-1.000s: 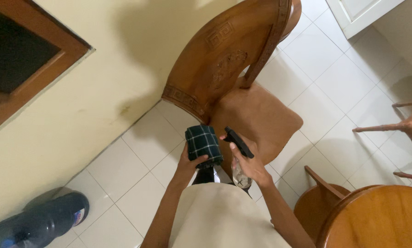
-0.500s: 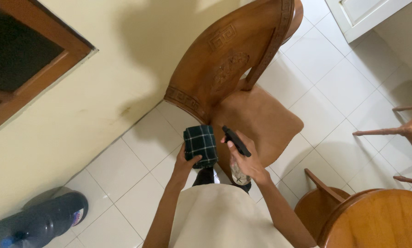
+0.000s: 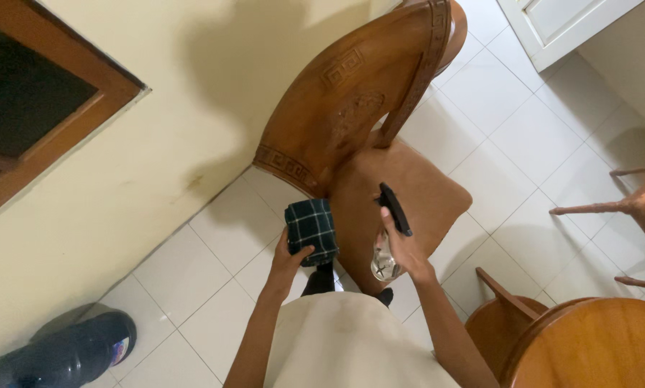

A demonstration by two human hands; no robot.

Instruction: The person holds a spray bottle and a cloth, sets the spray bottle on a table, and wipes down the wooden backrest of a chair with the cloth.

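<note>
Left hand (image 3: 288, 260): fingers pinching a folded checked cloth (image 3: 311, 230) — held just over the chair (image 3: 401, 194) seat's edge.
Right hand (image 3: 403, 248): fingers wrapped round a spray bottle (image 3: 388, 241).
Change: bottle slightly raised — nozzle now over the seat.

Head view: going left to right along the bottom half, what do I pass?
Dark water jug → left hand holding a green plaid cloth → right hand holding a spray bottle → round wooden table.

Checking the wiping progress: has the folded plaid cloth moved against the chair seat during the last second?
No. The plaid cloth stays at the wooden chair's seat edge, in the left hand.
</note>
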